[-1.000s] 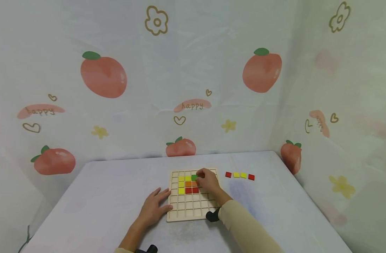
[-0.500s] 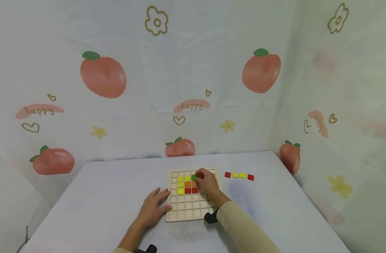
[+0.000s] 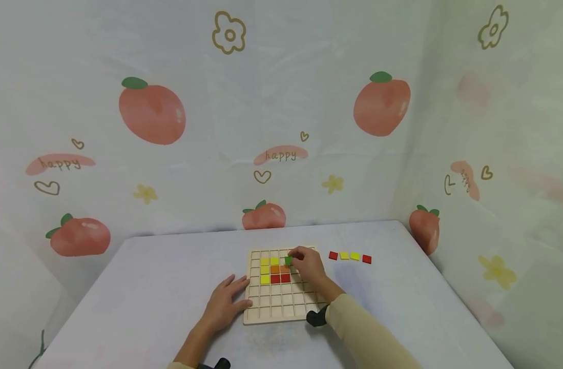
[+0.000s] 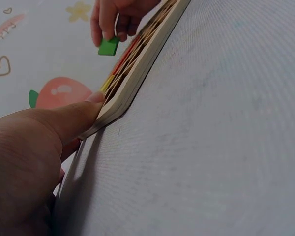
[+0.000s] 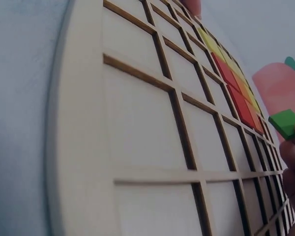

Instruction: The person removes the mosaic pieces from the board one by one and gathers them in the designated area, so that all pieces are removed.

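The right hand [image 3: 309,266] pinches a green tile [image 3: 288,260] in its fingertips, held just above the far part of the wooden grid board [image 3: 281,313]; whether the tile touches the board is hard to tell. The left hand [image 3: 223,302] lies flat on the tabletop [image 3: 147,287], fingers straight, pressing the board's left edge. Yellow, orange and red tiles [image 3: 274,270] fill board cells beside the green one.

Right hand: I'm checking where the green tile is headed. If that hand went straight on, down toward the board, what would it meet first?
Probably the wooden grid board: the right hand pinches the green tile just above it, beside the orange tile. Which cell is unclear.
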`<state>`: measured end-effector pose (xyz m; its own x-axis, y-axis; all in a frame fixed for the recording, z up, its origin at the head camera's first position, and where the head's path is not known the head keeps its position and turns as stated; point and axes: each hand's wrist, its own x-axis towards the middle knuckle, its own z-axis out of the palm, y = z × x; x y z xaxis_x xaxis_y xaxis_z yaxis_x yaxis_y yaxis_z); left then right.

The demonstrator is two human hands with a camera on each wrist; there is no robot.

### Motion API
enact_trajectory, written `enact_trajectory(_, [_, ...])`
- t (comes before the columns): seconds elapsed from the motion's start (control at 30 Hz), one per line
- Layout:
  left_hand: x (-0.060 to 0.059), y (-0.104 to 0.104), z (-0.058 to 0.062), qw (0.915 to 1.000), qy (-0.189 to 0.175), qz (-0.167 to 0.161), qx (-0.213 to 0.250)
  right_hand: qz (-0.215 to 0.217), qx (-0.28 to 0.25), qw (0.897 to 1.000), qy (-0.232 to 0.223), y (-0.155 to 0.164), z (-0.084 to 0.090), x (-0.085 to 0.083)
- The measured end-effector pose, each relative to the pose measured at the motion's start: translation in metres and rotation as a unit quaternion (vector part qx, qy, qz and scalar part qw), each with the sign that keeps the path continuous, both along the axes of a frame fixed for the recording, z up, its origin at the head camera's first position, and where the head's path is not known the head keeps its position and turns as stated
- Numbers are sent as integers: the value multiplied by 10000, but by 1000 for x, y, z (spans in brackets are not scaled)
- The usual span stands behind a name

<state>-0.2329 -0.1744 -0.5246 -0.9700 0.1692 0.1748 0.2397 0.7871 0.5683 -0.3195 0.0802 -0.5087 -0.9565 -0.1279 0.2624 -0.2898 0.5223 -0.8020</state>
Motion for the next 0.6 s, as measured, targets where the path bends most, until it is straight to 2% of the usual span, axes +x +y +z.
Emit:
enact_trajectory(0.13, [1, 0, 0, 10000, -21, 2, 31, 93, -83, 9999, -94, 6, 3, 3])
enact_trajectory(0.33, [1, 0, 1, 10000, -22, 13, 19, 143, -163, 9998, 5, 18, 9, 7])
enact_trajectory(0.6, [3, 0, 4, 10000, -32, -20, 7, -118, -302, 9995, 0, 37, 12, 12])
